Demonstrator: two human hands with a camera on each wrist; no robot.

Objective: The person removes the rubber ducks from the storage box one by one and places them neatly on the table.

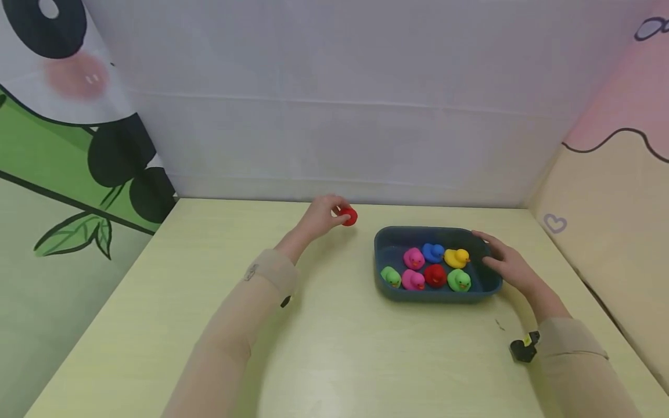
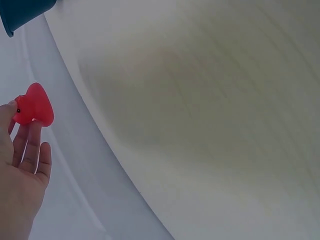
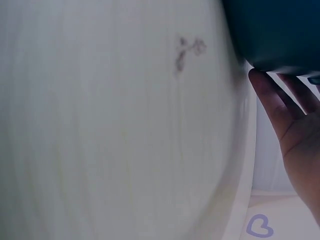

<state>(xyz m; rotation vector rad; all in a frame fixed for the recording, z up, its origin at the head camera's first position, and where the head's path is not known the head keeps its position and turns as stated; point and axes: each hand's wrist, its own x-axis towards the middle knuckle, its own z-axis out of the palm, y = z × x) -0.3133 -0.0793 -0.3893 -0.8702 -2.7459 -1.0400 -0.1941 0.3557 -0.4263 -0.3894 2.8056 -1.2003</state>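
My left hand (image 1: 325, 216) pinches a red rubber duck (image 1: 349, 217) between thumb and fingertips near the back edge of the table, left of the tray. In the left wrist view the duck (image 2: 37, 106) shows a dark eye, and the other fingers lie extended below it. My right hand (image 1: 509, 264) rests at the right end of a dark blue-green tray (image 1: 434, 296), its fingers fairly straight and the fingertips right at the rim. Inside the tray sit several rubber ducks: pink (image 1: 414, 258), blue (image 1: 433, 252), yellow (image 1: 457, 258), green (image 1: 459, 280) and red (image 1: 435, 275).
The pale wood-grain table (image 1: 376, 354) meets a white cloth backdrop (image 1: 334, 139) at its back edge. Printed panels stand on both sides, the right one bearing a purple heart (image 1: 555, 223). A small dark mark (image 3: 187, 50) shows on the tabletop near the tray.
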